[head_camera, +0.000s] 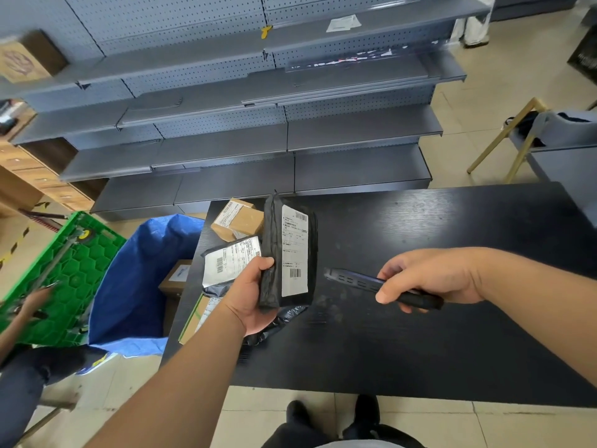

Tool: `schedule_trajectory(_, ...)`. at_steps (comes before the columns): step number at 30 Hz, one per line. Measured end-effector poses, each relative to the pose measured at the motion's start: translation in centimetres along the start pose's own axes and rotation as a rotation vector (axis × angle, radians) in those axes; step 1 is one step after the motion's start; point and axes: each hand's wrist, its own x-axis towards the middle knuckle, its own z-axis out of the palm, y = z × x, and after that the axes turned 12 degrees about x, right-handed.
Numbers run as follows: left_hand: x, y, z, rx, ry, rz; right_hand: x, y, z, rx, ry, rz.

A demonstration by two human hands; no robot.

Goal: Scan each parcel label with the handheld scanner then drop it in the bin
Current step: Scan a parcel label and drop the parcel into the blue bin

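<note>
Head view: a flat black plastic parcel with a white paper label is held up above the long black wooden table. It is gripped by the left hand at its lower left edge, with the thumb pressed on the front and the fingers curled behind. The label is turned toward the camera. Black barcodes are seen at the top and bottom of the label, but the small writing cannot be read.

To the right of the parcel, a slim black handheld scanner is held in the right hand. The fingers are wrapped tight around its back end, and its front end is pointed at the parcel, close but not touching.

Behind the parcel, a brown cardboard box with a white label is seen on the table. Left of the parcel, a grey plastic mailer bag with a barcode label is lying near the table edge. Further left, off the table, a big blue fabric bin bag is standing open on the floor, with a brown box inside. Beside the bag, a green plastic crate is seen.
</note>
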Motion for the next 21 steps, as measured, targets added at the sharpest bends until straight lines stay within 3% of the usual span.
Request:
schedule_trajectory(11,-4.8,-0.4,-7.7,-0.157,0.057,0.066,4.0,-3.3,7.0,-0.055,0.188,-0.093)
schedule_trajectory(21,-12.9,-0.8,-20.7,-0.255,0.114,0.133,9.3,-7.6,21.8,-0.008,0.313,-0.192)
